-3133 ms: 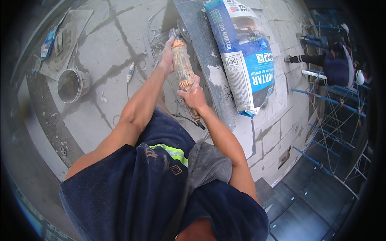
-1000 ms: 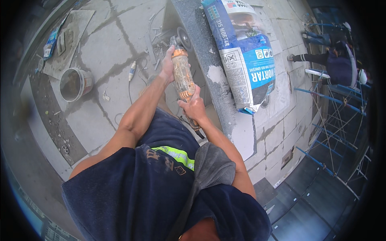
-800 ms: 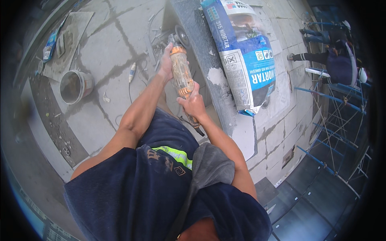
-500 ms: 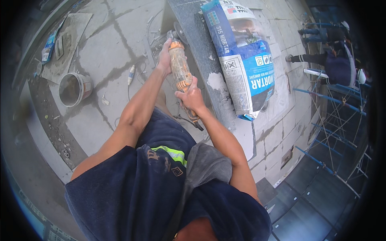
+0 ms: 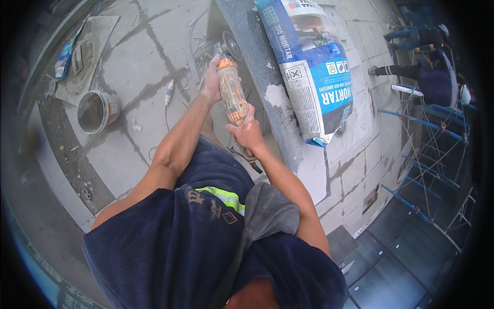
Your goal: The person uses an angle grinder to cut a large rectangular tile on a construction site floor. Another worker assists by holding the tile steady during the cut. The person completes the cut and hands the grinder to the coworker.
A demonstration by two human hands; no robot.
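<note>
Both my hands grip a dusty orange angle grinder [image 5: 231, 88]. My left hand [image 5: 212, 77] is closed around its front end, just behind the disc [image 5: 231, 45]. My right hand [image 5: 248, 132] wraps the rear of the body, near where the black cord comes out. The disc stands on edge close to the left side of a long grey stone slab [image 5: 257, 77]; whether it touches the slab I cannot tell. A blue and white mortar bag [image 5: 314, 87] lies on the slab's right, partly covering it.
A dirty bucket [image 5: 96, 112] stands on the tiled floor at left, below a board [image 5: 105, 38] with trowel-like tools and a blue packet. A white cord connector [image 5: 169, 92] lies by a thin cable. At right are blue scaffolding [image 5: 422, 121] and people in helmets [image 5: 437, 77].
The view has shifted slightly, so the bag sits a little higher in the picture. My hands keep the same hold on the grinder, with little movement.
</note>
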